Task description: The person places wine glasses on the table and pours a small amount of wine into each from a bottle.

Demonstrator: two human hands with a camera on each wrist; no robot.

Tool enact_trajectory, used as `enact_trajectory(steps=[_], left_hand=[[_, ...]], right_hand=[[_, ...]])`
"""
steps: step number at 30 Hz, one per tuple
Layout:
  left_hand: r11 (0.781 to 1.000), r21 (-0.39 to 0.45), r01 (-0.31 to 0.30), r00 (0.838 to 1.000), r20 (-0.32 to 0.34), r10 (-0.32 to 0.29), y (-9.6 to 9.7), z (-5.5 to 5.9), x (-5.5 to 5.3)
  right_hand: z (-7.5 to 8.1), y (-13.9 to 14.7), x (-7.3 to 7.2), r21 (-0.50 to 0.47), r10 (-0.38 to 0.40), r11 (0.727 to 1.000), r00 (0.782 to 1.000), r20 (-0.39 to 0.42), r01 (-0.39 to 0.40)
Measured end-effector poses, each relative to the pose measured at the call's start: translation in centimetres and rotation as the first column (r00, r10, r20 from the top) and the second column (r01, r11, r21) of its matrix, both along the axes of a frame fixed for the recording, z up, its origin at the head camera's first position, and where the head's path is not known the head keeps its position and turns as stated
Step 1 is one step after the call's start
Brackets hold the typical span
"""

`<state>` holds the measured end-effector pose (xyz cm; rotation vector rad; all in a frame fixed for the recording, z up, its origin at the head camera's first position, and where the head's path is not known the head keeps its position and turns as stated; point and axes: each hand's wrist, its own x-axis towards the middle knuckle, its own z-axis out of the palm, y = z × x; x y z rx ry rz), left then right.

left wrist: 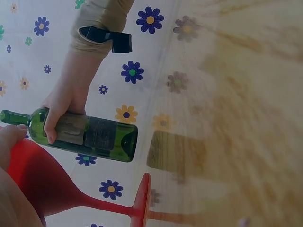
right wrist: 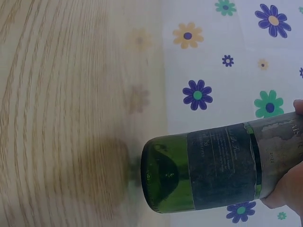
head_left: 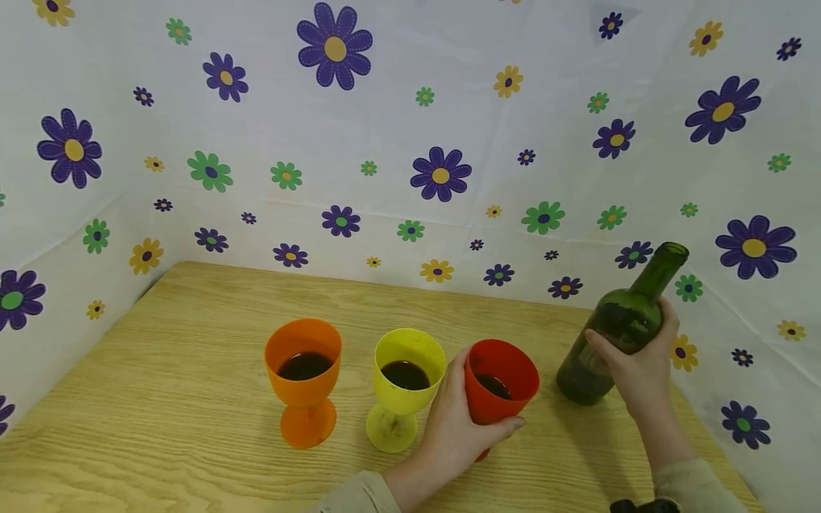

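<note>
My left hand (head_left: 452, 420) grips the bowl of a red goblet (head_left: 503, 388), thumb on the near side, with dark liquid inside. In the left wrist view the goblet's foot (left wrist: 141, 201) is close to the tabletop; whether it touches, I cannot tell. On the right, my right hand (head_left: 644, 363) holds a green glass wine bottle (head_left: 586, 360) round its body. The bottle is uncorked and leans with its neck to the right. Its label (right wrist: 222, 165) shows in the right wrist view, and its base looks slightly above the table.
Left of the red goblet stand a yellow goblet (head_left: 393, 399) and an orange goblet (head_left: 304, 392), both holding dark liquid. The yellow one is close beside my left hand. A flower-patterned cloth (head_left: 385, 121) walls the wooden table (head_left: 192, 399) at the back and sides.
</note>
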<state>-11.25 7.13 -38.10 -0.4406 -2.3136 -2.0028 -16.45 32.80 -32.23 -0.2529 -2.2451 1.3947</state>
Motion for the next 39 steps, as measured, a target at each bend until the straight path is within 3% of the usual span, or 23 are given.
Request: enact_trajectory(steps=[12,21,33,39], left_hand=[[1.0,0.0,0.011,1.0,-0.003,-0.011,0.0,0.0,-0.1],[1.0,0.01,0.009,1.0,-0.003,-0.009,0.0,0.1,-0.1],[0.998,0.055,0.009,1.0,-0.015,-0.008,0.5,-0.1,-0.3],[1.0,-0.018,-0.02,1.0,-0.019,0.019,0.6,0.4,-0.1]], right_hand=[[-0.6,0.6,-0.1,-0.09,-0.026,0.995,0.997,0.066,0.032],[-1.0,0.7,-0.2,-0.121,-0.04,0.992,0.997,0.059,0.047],[-1.4,0.8,-0.2,-0.074,-0.012,0.997,0.998,0.053,0.016],[-1.4,0.8,0.1,-0.079,0.011,0.997,0.999,0.042,-0.007]])
